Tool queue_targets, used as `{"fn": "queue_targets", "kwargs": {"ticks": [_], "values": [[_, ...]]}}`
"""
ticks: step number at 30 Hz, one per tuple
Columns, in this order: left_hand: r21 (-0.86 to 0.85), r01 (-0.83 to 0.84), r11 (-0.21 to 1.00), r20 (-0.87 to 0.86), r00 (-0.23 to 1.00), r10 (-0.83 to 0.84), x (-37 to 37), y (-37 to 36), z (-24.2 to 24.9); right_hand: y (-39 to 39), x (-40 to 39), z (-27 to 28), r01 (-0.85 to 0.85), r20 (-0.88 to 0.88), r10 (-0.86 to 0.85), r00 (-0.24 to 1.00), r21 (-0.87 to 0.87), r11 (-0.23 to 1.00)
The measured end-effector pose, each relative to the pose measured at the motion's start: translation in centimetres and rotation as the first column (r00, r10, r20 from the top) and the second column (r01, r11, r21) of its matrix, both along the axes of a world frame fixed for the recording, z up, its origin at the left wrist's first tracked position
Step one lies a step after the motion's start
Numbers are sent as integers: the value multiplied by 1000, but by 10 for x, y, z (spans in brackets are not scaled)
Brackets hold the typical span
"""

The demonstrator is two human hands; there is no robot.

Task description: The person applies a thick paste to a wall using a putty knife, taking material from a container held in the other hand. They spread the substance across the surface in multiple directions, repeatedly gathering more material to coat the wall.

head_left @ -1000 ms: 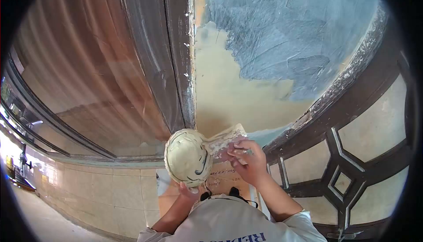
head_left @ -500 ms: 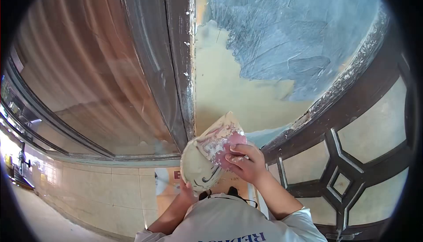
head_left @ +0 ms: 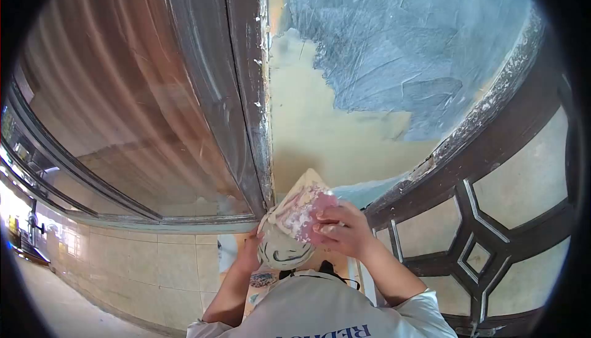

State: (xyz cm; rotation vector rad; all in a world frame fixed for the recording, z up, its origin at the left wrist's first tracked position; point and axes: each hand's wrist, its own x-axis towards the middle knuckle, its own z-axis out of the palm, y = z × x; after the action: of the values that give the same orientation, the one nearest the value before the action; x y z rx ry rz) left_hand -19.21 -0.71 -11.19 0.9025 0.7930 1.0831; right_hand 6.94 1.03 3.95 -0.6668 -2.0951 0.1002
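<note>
My right hand (head_left: 346, 232) grips a pink putty spreader (head_left: 306, 213), its blade smeared with cream and white putty. The spreader's corner points up toward the wall, and its lower part overlaps a round tub of cream putty (head_left: 284, 253) in this view. Fingers wrapped at its left side, my left hand (head_left: 250, 253) holds the tub in front of my body. Dark curved streaks mark the putty inside it. Just beyond the spreader is the wall (head_left: 357, 147), cream putty on its lower part and blue-grey paint above.
A dark wooden frame (head_left: 243, 92) with a rough, flaking edge runs up the wall's left side, beside a glass pane with brown curtain (head_left: 129, 104). At right stands a dark panelled door (head_left: 474, 239). Printed orange-brown sheeting (head_left: 237, 245) lies below my hands.
The spreader and right hand have shifted slightly left and down. My left hand has moved up along the tub's side, and the tub has turned and tilted.
</note>
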Motion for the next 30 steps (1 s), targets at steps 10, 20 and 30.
{"fn": "queue_targets", "kwargs": {"ticks": [10,20,30], "values": [[-68,-12,998,208,978,26,13,-2,33,0,24,26,172,208,-152,966,-82,982],[242,4,970,59,998,-19,14,-4,27,-1,16,47,200,409,-107,906,-193,961],[44,8,999,219,976,-17,25,-14,17,3,6,59,401,298,-335,894,-196,895]]}}
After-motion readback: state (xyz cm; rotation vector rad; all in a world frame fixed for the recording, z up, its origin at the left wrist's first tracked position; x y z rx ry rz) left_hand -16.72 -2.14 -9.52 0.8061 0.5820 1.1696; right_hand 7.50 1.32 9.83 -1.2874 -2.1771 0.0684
